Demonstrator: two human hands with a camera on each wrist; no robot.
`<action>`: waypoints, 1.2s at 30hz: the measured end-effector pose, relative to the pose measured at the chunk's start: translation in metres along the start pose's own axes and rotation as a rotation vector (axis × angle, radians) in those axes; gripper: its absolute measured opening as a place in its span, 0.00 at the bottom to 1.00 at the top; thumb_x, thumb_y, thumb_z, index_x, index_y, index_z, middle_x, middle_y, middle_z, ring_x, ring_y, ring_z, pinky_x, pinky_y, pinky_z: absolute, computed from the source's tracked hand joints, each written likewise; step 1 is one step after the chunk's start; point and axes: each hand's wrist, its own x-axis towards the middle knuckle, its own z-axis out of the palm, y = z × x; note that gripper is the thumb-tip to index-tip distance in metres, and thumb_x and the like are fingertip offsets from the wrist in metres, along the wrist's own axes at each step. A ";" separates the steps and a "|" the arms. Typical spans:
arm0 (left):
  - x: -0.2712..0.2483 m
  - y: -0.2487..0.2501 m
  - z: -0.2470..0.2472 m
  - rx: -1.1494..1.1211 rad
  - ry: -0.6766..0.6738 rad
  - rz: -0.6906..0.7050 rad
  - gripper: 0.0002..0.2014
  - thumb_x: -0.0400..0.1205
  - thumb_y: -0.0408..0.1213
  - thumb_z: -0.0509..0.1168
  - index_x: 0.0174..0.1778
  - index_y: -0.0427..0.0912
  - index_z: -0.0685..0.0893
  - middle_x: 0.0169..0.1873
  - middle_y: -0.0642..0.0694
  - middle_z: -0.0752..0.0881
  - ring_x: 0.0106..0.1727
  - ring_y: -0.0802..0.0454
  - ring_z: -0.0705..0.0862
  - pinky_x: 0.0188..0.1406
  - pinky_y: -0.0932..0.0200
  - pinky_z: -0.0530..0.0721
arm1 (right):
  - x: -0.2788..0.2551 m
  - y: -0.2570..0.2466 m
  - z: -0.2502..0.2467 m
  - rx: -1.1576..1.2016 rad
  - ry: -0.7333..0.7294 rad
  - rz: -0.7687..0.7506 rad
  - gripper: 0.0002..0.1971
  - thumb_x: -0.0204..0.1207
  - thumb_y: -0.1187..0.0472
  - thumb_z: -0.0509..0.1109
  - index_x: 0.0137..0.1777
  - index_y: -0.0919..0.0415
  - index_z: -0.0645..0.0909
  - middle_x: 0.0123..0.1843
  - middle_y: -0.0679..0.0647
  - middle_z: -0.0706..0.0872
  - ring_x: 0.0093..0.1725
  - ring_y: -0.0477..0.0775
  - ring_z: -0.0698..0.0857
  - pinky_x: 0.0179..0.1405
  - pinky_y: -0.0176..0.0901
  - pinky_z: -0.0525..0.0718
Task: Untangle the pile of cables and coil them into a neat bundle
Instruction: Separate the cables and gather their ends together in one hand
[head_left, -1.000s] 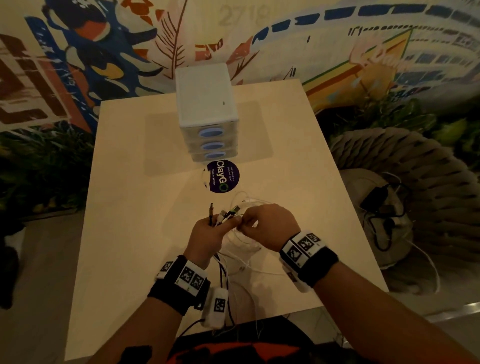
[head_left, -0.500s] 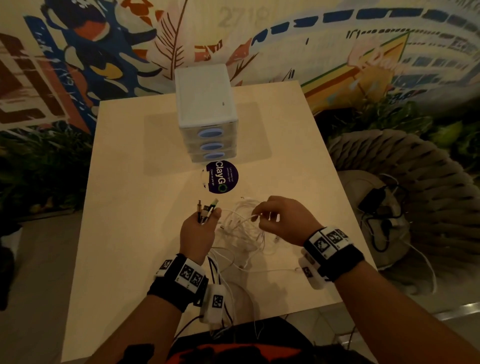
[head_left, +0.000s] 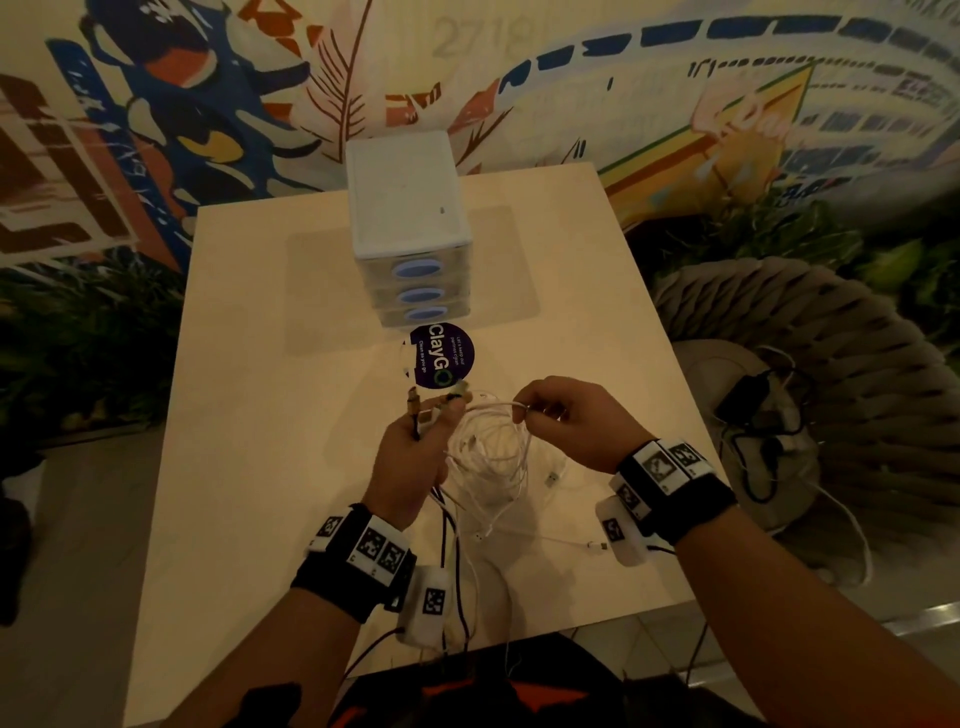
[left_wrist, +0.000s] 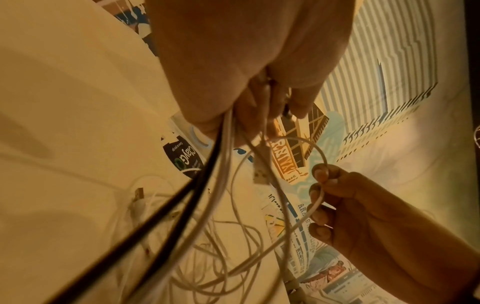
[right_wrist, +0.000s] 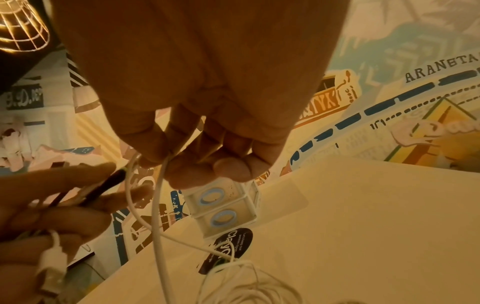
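Observation:
A tangle of white cables (head_left: 488, 457) lies on the table (head_left: 260, 364) between my hands. My left hand (head_left: 441, 410) grips a bunch of cable ends, and their plugs (head_left: 415, 402) stick up above the fist. Black cables (head_left: 445, 540) hang from it toward the table's near edge. In the left wrist view the same bunch (left_wrist: 223, 164) runs out under the left hand (left_wrist: 262, 98). My right hand (head_left: 524, 413) pinches a loop of white cable (right_wrist: 155, 205) between thumb and fingers (left_wrist: 322, 191), just right of the left hand.
A white three-drawer unit (head_left: 410, 228) stands at the table's middle back, with a round dark sticker (head_left: 441, 356) before it. Loose plug ends (head_left: 553, 475) lie near my right wrist. A woven chair (head_left: 805, 338) holding chargers and cords (head_left: 753, 410) stands to the right.
The hands touched a second ago, then the right hand drew a white cable out to the right. It now holds that cable as a raised loop beside the left hand.

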 end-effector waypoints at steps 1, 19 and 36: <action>-0.001 0.002 0.001 0.036 -0.068 0.002 0.11 0.86 0.37 0.69 0.62 0.43 0.91 0.19 0.52 0.72 0.20 0.59 0.62 0.20 0.62 0.65 | 0.000 0.000 0.000 0.005 -0.010 -0.009 0.11 0.78 0.62 0.72 0.47 0.41 0.87 0.45 0.44 0.87 0.44 0.45 0.83 0.49 0.38 0.82; 0.010 -0.005 -0.016 0.527 0.148 0.043 0.14 0.84 0.51 0.70 0.42 0.45 0.91 0.34 0.44 0.90 0.32 0.58 0.80 0.37 0.56 0.78 | 0.015 -0.010 -0.035 0.129 0.053 -0.023 0.14 0.89 0.66 0.56 0.53 0.48 0.79 0.47 0.50 0.89 0.44 0.51 0.90 0.43 0.47 0.89; -0.011 0.027 0.002 -0.015 -0.067 0.008 0.22 0.85 0.56 0.61 0.31 0.45 0.83 0.21 0.49 0.70 0.21 0.55 0.63 0.21 0.62 0.61 | -0.001 -0.015 0.005 -0.174 0.198 -0.295 0.16 0.74 0.43 0.77 0.55 0.49 0.82 0.52 0.45 0.79 0.47 0.42 0.79 0.49 0.31 0.78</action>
